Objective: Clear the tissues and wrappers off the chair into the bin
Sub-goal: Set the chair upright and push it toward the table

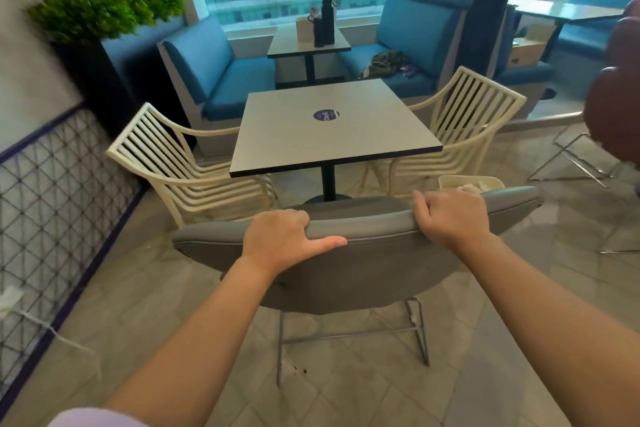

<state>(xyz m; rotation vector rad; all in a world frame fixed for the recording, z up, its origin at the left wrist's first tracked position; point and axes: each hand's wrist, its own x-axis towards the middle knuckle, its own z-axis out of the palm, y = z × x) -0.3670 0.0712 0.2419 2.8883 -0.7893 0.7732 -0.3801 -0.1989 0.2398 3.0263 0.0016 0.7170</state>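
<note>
Both hands clamped on the top edge of the grey chair [346,253]: left hand [277,239] with fingers curled over the backrest and thumb stretched along it, right hand [450,218] in the same curled grip further right. Beyond, square desk [329,128] with a round purple sticker [326,115], flanked by two cream slatted chairs [180,163]. Just past the right hand, cream bin [453,181] on the floor holding white crumpled tissue [469,188]; chair seat hidden behind the backrest.
</note>
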